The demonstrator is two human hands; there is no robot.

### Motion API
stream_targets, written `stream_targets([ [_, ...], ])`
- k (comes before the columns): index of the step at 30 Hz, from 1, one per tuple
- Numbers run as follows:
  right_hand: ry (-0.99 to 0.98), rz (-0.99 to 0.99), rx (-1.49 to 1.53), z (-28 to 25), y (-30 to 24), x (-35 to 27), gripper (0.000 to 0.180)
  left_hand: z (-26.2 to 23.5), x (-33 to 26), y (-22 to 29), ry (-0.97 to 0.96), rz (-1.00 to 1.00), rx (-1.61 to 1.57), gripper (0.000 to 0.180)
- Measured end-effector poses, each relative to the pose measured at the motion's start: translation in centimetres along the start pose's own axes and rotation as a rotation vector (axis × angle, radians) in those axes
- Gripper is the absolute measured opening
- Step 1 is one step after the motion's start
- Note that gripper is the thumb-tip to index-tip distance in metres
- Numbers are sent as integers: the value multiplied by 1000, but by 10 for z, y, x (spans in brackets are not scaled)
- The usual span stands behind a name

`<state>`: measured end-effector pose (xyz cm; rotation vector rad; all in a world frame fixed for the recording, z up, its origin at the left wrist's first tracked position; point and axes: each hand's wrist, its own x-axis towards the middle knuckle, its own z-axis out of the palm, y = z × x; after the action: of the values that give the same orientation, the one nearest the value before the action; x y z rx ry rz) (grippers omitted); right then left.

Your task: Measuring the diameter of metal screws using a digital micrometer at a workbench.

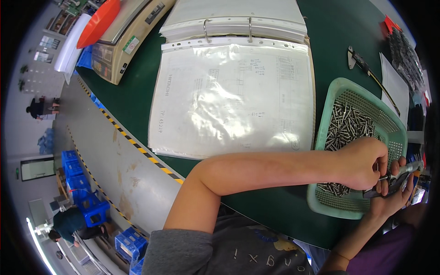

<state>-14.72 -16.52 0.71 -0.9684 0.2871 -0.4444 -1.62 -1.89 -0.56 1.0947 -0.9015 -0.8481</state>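
My left forearm crosses the table from the lower left, and my left hand (362, 162) hovers over the near right corner of a green plastic basket (327, 114) holding several small metal screws (348, 123). Its fingertips pinch one small metal screw (382, 177) against the jaws of a metal measuring caliper (401, 174). Coming up from the lower right edge, my right hand (389, 199) grips the caliper's body beside the basket's rim. Whether the jaws touch the screw is hard to tell.
An open ring binder (233, 23) with a drawing in a plastic sleeve (229, 96) lies left of the basket on the green table (275, 206). A weighing scale (123, 41) with an orange tray stands far left. Far right lie a hand tool (366, 68), paper and bagged dark parts (405, 55). Blue crates (87, 201) and a person (68, 224) are on the floor below.
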Motion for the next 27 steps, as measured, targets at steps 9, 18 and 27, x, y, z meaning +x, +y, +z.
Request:
stream_targets([
  [9, 27, -3, -36, -1, -1, 1, 32, 0, 1, -1, 11, 17, 7, 6],
  [18, 5, 25, 12, -5, 1, 2, 33, -1, 0, 1, -8, -20, -26, 7],
  [27, 49, 27, -3, -2, 0, 1, 34, -1, -1, -1, -12, -21, -92, 8],
])
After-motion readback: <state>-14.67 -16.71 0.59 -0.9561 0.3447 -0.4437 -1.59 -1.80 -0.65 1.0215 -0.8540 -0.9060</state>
